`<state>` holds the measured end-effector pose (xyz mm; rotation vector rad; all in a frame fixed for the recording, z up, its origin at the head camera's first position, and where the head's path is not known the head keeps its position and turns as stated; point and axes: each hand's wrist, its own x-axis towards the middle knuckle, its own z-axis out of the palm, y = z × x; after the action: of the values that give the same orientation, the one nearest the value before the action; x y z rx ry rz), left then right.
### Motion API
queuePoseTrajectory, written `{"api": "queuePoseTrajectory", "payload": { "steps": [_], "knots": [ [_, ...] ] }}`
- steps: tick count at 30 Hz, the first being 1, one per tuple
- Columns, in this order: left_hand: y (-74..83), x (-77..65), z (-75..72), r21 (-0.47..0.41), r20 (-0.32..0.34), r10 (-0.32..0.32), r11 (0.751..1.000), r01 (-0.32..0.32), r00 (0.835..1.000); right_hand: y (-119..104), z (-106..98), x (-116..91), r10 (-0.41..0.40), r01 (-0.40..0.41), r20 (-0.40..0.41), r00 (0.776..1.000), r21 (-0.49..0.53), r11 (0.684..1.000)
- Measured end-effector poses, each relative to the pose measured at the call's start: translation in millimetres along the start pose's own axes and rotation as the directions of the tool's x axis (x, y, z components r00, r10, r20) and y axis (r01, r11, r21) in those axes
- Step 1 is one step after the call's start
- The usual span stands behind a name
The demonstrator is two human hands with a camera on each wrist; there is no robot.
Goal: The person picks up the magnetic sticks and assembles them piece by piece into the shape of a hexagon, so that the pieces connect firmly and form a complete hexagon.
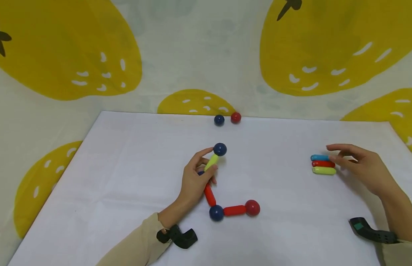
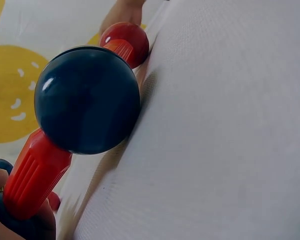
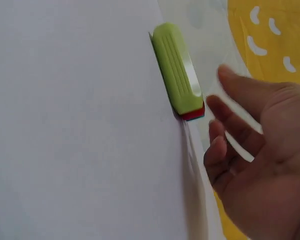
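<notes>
My left hand [image 1: 193,181] grips a joined chain of toy rods and balls around its middle. A yellow-green rod [image 1: 211,162] topped by a dark blue ball [image 1: 220,149] points up and away from the fingers. Below the hand, a red rod [image 1: 210,195] leads to another dark blue ball [image 2: 87,100], then a second red rod [image 1: 235,210] and a red ball [image 1: 252,208]. A blue ball in the grasp is mostly hidden. My right hand [image 1: 370,170] hovers with loosely bent fingers beside a blue rod [image 1: 319,157], a red rod [image 1: 323,164] and a yellow-green rod [image 3: 177,67].
Near the far edge of the white table [image 1: 109,147] sit a loose dark blue ball [image 1: 219,120] and a red ball [image 1: 236,118]. Behind the table hangs a cloth [image 1: 199,48] with yellow fruit prints. Each wrist wears a black band.
</notes>
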<state>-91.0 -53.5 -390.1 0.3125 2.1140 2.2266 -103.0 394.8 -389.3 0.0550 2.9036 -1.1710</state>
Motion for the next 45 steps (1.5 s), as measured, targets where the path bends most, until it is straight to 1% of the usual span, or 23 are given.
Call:
{"api": "queuePoseTrajectory", "payload": {
  "steps": [4,7,12,16,19,23,26,30,39,42,45],
  "knots": [
    [0.1,-0.6,-0.2,-0.007,0.002,0.003,1.000,-0.003,1.000,0.7,3.8,3.0,0.025,-0.021,0.037,0.999,-0.097,0.995],
    [0.3,-0.7,-0.2,-0.008,0.008,0.003,1.000,-0.002,1.000,1.0,5.8,2.8,0.032,-0.026,0.042,0.999,-0.133,0.991],
    [0.9,-0.5,-0.5,-0.010,0.012,-0.004,1.000,0.004,1.000,-2.5,8.8,3.6,0.020,-0.012,0.051,0.998,-0.154,0.988],
    [1.2,-0.2,-0.9,-0.005,0.015,-0.012,1.000,0.012,1.000,-6.8,9.8,5.4,0.024,-0.009,0.075,0.997,-0.194,0.981],
    [1.1,0.1,-1.1,-0.004,0.016,-0.013,1.000,0.013,1.000,-9.9,10.3,7.2,0.008,0.011,0.089,0.996,-0.217,0.976],
    [0.9,0.1,-1.2,-0.009,0.015,-0.011,1.000,0.011,1.000,-12.7,11.7,9.3,-0.022,0.042,0.096,0.995,-0.222,0.974],
    [0.6,0.0,-1.3,-0.013,0.013,-0.006,1.000,0.006,1.000,-13.8,14.0,10.4,-0.013,0.034,0.099,0.995,-0.214,0.976],
    [0.4,0.1,-1.4,-0.014,0.013,0.000,1.000,0.000,1.000,-14.5,16.0,11.0,0.031,-0.015,0.077,0.997,-0.207,0.978],
    [-0.2,1.0,-1.7,-0.017,0.011,0.008,1.000,-0.007,1.000,-21.5,13.3,10.5,0.047,-0.049,-0.017,0.999,-0.194,0.980],
    [-0.5,1.1,-1.9,-0.018,0.012,0.009,1.000,-0.009,1.000,-28.2,12.3,9.6,0.037,-0.044,-0.043,0.998,-0.175,0.984],
    [-0.7,1.2,-2.5,-0.016,0.011,0.007,1.000,-0.007,1.000,-38.7,12.2,9.7,0.010,-0.018,-0.055,0.998,-0.151,0.988]
  ]
}}
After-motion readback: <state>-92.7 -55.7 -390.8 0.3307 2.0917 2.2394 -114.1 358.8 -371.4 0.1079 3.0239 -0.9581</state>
